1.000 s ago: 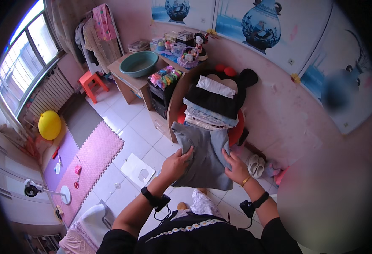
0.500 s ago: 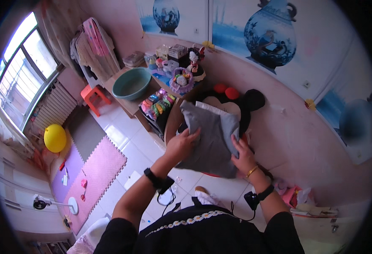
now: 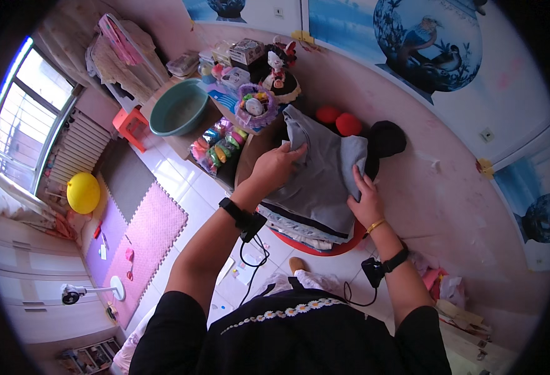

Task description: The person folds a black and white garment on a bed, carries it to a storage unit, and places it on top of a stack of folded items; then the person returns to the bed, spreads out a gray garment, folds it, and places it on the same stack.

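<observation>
A folded grey garment [image 3: 322, 165] lies over a stack of folded clothes [image 3: 300, 228] on a red round seat [image 3: 315, 249]. My left hand [image 3: 278, 165] pinches the garment's left edge, thumb on top and the other fingers partly hidden. At its right edge my right hand [image 3: 367, 199] grips the cloth near a corner. The garment's far end reaches up against a dark plush-like thing with a black round ear [image 3: 386, 142] and red balls [image 3: 348, 124]. Which kind of garment it is, I cannot make out.
On the left, a wooden desk [image 3: 245, 165] carries a teal basin [image 3: 178, 107], colourful small packets [image 3: 218, 147], a purple basket [image 3: 255, 106] and a doll [image 3: 278, 72]. Foam mats [image 3: 156, 225], a yellow balloon [image 3: 83, 192] and a white fan [image 3: 93, 292] are farther left.
Both hands have moved forward with the grey garment, away from my body. The folded clothes and red seat below it now show. My view has shifted slightly.
</observation>
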Tool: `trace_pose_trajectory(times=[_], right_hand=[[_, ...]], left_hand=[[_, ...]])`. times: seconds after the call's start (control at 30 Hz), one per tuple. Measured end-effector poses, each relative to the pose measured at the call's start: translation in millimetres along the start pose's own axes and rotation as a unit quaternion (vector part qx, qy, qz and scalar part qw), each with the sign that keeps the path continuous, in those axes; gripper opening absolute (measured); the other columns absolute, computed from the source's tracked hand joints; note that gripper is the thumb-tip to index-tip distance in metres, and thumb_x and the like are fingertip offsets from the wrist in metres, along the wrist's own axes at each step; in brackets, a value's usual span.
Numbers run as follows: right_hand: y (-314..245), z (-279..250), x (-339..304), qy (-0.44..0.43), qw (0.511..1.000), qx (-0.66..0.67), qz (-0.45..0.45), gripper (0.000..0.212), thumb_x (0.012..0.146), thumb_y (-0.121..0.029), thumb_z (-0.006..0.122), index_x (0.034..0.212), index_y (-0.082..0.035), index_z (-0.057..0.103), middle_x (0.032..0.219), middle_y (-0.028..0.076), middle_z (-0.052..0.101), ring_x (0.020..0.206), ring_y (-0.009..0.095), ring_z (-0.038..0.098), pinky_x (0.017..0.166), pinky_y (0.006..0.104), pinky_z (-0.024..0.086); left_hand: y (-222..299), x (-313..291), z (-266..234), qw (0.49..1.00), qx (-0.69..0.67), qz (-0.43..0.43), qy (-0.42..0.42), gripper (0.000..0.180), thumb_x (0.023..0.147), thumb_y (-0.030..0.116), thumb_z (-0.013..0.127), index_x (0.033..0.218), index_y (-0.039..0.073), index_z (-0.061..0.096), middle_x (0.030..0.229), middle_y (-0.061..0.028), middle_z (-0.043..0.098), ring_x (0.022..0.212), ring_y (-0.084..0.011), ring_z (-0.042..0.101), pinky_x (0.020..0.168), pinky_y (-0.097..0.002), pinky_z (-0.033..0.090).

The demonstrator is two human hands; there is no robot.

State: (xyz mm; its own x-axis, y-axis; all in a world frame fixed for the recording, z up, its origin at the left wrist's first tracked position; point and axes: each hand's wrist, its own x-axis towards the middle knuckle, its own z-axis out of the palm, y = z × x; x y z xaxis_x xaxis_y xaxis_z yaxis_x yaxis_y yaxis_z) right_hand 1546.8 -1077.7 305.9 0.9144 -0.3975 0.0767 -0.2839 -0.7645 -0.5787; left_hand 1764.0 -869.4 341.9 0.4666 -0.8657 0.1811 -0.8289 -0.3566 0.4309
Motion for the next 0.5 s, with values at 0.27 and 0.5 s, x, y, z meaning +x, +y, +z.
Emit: trace_pose_trajectory(times=[0.27,0.5], right_hand=[[44.8,30.0,11.3,-0.115,0.990,0.034,0.073,0.086,0.086,-0.021,0.072,0.157,-0.014,0.024,0.154,0.021,0.038,0.135,0.039,0.045,0.108,0.0417,0.044],[5.7,12.4,30.0,-0.085,0.982,-0.166,-0.038,0.094,0.082,-0.041,0.078,0.157,-0.019,0.026,0.165,0.019,0.007,0.147,0.043,0.024,0.112,0.0613,0.030]], left_hand=[[-43.7,-1.6,37.8,0.992,0.050,-0.079,-0.080,0.065,0.084,0.010,0.068,0.144,0.025,0.049,0.125,-0.0170,0.058,0.095,-0.0344,0.066,0.079,-0.0397,0.055],[-13.6,-14.9,35.3,0.980,0.187,-0.020,-0.062,0.085,0.079,0.043,0.078,0.152,0.028,0.038,0.161,-0.0166,0.024,0.140,-0.0385,0.038,0.111,-0.0598,0.033]])
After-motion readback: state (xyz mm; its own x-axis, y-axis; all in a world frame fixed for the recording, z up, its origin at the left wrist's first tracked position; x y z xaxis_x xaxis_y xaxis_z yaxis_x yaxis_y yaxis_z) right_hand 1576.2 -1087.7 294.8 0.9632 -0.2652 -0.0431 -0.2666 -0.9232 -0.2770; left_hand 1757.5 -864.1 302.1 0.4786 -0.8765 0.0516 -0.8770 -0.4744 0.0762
